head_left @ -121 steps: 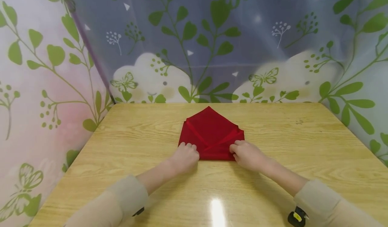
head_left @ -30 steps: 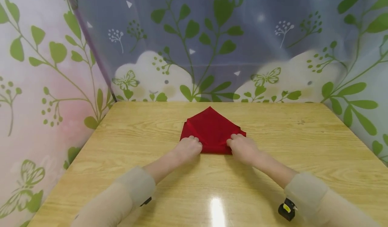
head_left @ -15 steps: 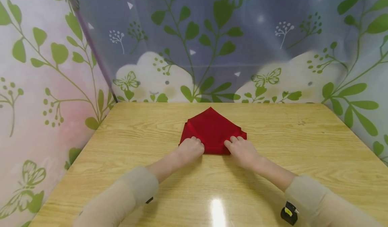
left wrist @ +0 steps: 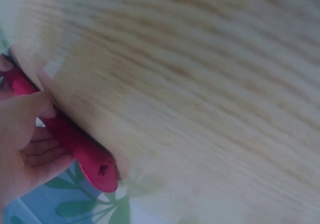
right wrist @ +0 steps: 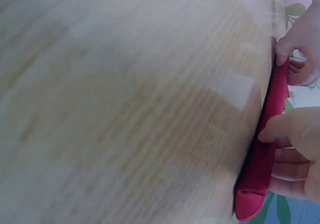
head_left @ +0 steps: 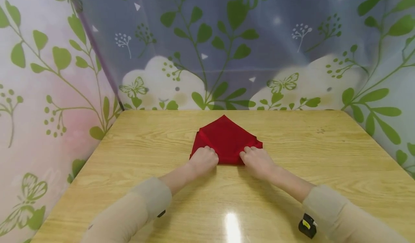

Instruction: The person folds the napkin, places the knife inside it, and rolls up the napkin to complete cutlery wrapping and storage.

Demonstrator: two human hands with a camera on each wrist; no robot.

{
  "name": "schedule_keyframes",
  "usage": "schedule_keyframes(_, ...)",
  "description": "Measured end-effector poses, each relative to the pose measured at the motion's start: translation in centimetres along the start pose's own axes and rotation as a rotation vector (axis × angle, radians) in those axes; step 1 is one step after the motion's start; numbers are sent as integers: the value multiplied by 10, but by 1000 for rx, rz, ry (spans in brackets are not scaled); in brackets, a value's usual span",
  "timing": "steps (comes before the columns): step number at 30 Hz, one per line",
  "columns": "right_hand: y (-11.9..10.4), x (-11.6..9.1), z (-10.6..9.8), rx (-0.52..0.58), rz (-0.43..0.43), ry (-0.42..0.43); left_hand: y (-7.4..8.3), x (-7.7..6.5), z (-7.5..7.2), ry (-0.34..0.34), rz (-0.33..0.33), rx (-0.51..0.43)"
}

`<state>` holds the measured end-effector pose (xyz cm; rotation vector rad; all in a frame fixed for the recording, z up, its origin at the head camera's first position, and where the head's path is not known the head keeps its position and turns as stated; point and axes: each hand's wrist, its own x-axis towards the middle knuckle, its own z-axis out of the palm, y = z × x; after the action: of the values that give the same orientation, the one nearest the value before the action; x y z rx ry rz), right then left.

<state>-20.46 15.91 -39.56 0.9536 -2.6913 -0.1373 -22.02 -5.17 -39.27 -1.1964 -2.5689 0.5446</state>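
Observation:
A red cloth (head_left: 227, 136) lies on the table in a pointed, envelope-like shape, its tip toward the back. Its near edge is rolled into a thick band, and the roll (left wrist: 82, 151) shows its coiled end in the left wrist view. My left hand (head_left: 205, 160) grips the left part of this roll, thumb on the near side and fingers over the top. Further right, my right hand (head_left: 258, 161) holds it the same way. Both thumbs press the rolled cloth (right wrist: 256, 171) in the right wrist view. A short stretch of roll shows between the hands.
The wooden table (head_left: 129, 163) extends on all sides of the cloth. Behind it hangs a patterned backdrop (head_left: 181, 37) with leaves and clouds, and a similar patterned sheet (head_left: 48, 91) stands at the left. Black devices (head_left: 307, 225) sit at my wrists.
Over the four seconds the near edge of the cloth has rolled away from me, covering the V-shaped crease. My hands moved slightly forward and closer together; the last half second shows little movement.

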Motion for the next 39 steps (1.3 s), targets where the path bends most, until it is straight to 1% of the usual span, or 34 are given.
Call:
schedule_keyframes(3,3,2,0,8,-31,-6,-2,0,-1,-11,-8,-48)
schedule_keyframes(7,6,3,-2,43,-55,-53,-6,0,-4,-34,-9,-123)
schedule_keyframes(12,11,4,-7,110,-53,-102,-12,1,-5,-87,-15,-239)
schedule_keyframes(16,13,5,-9,178,-55,-125,-16,0,-4,-93,-20,-296)
schedule_keyframes(21,16,6,-12,249,-56,-171,-18,-1,-5,-111,-46,-363)
schedule_keyframes(24,17,7,-14,262,-58,-202,-19,-2,-7,-125,-60,-388)
schedule_keyframes(30,16,7,-14,249,-79,-255,-21,-3,-14,-213,-83,-434)
schedule_keyframes(32,17,7,-14,258,-96,-263,-22,-3,-15,-213,-81,-442)
schedule_keyframes(36,22,9,-15,317,-133,-281,-22,-3,-17,-205,-94,-463)
schedule_keyframes(39,26,9,-16,374,-132,-294,-22,-2,-18,-218,-113,-484)
